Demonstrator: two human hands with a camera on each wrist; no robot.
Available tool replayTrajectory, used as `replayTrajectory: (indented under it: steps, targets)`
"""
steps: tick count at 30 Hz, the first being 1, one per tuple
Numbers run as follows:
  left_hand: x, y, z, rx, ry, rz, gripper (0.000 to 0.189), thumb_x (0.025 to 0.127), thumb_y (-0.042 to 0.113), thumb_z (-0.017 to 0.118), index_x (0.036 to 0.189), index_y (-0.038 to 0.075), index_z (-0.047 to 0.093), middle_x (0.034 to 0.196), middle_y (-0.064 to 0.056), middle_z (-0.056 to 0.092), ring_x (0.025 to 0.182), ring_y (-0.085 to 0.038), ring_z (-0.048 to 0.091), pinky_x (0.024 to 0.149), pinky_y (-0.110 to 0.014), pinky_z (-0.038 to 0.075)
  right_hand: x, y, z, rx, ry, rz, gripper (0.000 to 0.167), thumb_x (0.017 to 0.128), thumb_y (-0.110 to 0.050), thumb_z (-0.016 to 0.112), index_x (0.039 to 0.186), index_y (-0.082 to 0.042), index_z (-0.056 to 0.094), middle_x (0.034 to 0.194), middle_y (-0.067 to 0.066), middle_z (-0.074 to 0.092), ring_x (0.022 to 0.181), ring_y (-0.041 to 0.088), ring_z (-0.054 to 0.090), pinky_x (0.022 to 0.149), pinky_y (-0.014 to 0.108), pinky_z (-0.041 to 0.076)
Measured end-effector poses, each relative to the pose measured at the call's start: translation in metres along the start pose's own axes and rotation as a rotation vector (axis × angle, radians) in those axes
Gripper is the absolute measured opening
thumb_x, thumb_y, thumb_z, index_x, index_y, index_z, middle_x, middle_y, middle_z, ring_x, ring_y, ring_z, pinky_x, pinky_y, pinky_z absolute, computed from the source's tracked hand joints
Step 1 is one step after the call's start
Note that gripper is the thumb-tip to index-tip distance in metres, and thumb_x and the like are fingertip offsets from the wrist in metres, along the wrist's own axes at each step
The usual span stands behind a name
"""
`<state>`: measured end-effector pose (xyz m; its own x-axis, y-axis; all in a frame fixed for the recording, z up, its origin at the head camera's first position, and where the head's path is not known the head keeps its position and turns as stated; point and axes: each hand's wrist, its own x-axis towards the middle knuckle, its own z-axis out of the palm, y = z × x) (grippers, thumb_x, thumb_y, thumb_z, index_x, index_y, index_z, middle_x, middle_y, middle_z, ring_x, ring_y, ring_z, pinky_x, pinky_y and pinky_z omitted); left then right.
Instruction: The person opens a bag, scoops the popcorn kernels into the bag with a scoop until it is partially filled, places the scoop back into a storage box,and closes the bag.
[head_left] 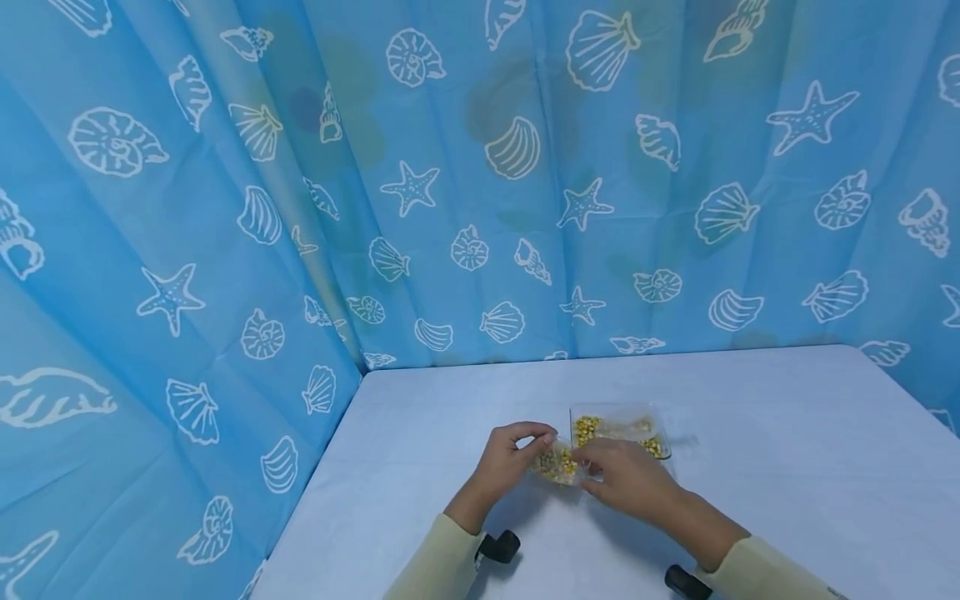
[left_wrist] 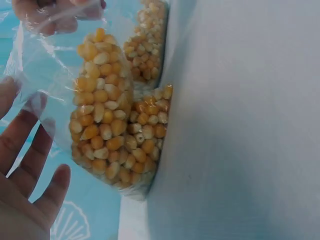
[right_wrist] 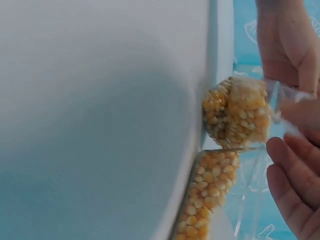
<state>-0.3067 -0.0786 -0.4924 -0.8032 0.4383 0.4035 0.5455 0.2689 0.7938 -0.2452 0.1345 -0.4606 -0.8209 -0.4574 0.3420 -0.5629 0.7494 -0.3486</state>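
Note:
A clear plastic bag (head_left: pixel 557 463) of yellow corn kernels stands on the table between the hands. My left hand (head_left: pixel 504 460) pinches the bag's upper left edge between thumb and finger. On the other side, my right hand (head_left: pixel 633 479) pinches its upper right edge. Kernels fill the bag's lower part in the left wrist view, while the thin film (left_wrist: pixel 55 75) above them is spread between the hands. Just behind the bag is a clear plastic box (head_left: pixel 618 407) holding more corn kernels (right_wrist: pixel 210 185); the right hand partly hides it.
A white-covered table (head_left: pixel 787 467) carries the bag and box. Blue curtains (head_left: pixel 465 125) printed with shells and starfish hang behind it and along the left. Both wrists wear black camera mounts (head_left: pixel 501 547).

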Motion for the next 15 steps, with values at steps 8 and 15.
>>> replayTrajectory:
  steps: [8, 15]
  targets:
    - [0.001, 0.008, 0.001, 0.000, 0.061, 0.074, 0.026, 0.096, 0.027, 0.061, 0.105, 0.007, 0.075, 0.102, 0.000, 0.071, 0.098, -0.010, 0.065, 0.084, -0.037, 0.052, -0.007, 0.008, 0.004, 0.123, 0.108, 0.035, 0.023, 0.080, 0.001, 0.076, 0.088, -0.017, 0.065, 0.082, -0.009, 0.066, 0.076, 0.005, 0.065, 0.065, 0.023, 0.053]
    - [0.001, 0.019, -0.007, 0.036, 0.057, 0.104, 0.024, 0.096, 0.027, 0.061, 0.105, 0.009, 0.075, 0.101, 0.004, 0.071, 0.096, -0.010, 0.065, 0.082, -0.033, 0.053, -0.010, 0.006, -0.012, 0.118, 0.160, 0.061, 0.025, 0.080, 0.003, 0.076, 0.094, -0.014, 0.065, 0.088, -0.004, 0.070, 0.079, 0.010, 0.068, 0.068, 0.026, 0.054]
